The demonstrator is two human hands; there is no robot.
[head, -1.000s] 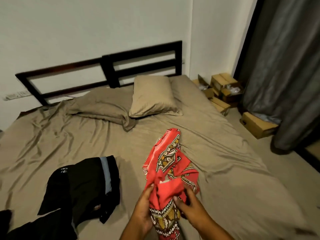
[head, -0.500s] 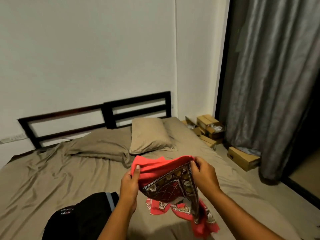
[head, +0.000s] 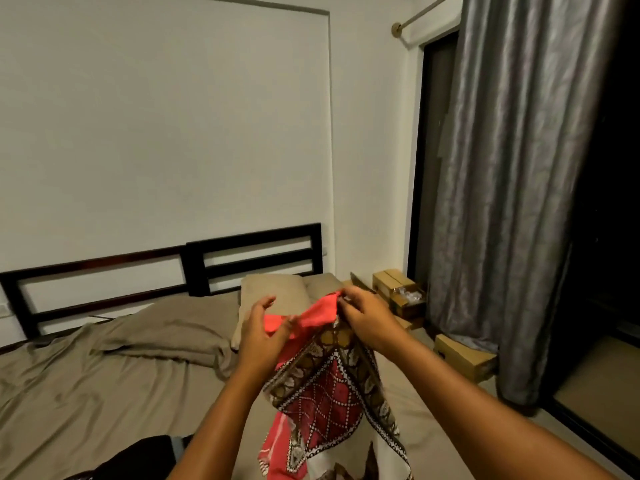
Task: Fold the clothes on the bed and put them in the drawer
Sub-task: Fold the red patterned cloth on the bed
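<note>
I hold a red patterned garment [head: 322,396] in the air above the bed [head: 86,393]. It has brown, white and dark red printed borders and hangs down between my forearms. My right hand [head: 367,318] pinches its top edge at the right. My left hand [head: 263,336] grips the red cloth at the left, thumb and fingers spread around it. A black garment [head: 138,460] lies on the sheet at the lower left, mostly cut off by the frame. No drawer is in view.
Two tan pillows [head: 173,332] lie by the dark slatted headboard [head: 194,268]. Cardboard boxes [head: 401,294] sit on the floor right of the bed, another box [head: 464,358] by the grey curtain [head: 512,188].
The view has tilted upward and the hands have lifted the red garment higher off the bed. My left hand has shifted its hold along the top edge.
</note>
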